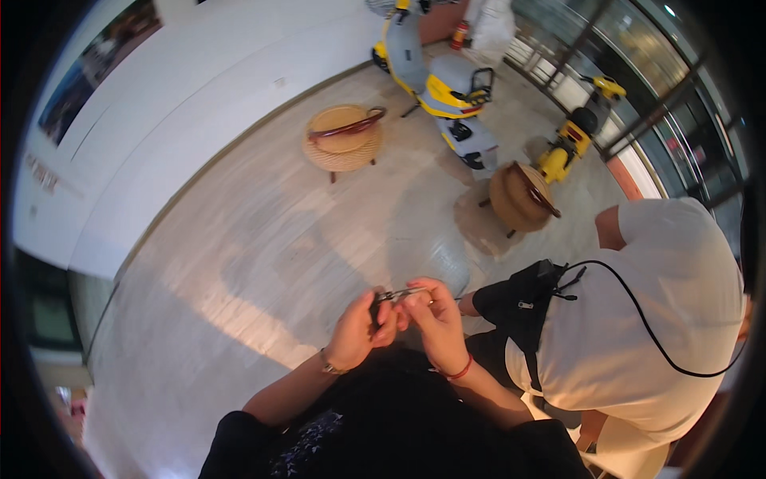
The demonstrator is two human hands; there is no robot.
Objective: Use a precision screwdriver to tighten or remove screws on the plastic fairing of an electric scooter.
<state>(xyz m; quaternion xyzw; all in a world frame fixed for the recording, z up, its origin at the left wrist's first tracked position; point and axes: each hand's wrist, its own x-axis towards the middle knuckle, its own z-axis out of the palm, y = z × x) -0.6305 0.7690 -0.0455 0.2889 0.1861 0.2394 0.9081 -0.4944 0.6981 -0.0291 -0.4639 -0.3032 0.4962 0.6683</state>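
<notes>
Just above my dark shirt, my two hands meet in the lower middle of the view. My left hand (357,331) is closed on a small metal tool (388,296) with a dark part, too small to name exactly. My right hand (433,319) is closed too, its thumb and fingers at the thin silvery end of the tool. Whether anything else is between the right fingers I cannot make out.
A person (634,311) in a white top with a black bag (519,295) is close on my right. Two wicker stools (339,152) (515,207) and yellow scooters (443,96) (570,144) stand ahead. A white wall (175,96) runs along the left, glazing along the right.
</notes>
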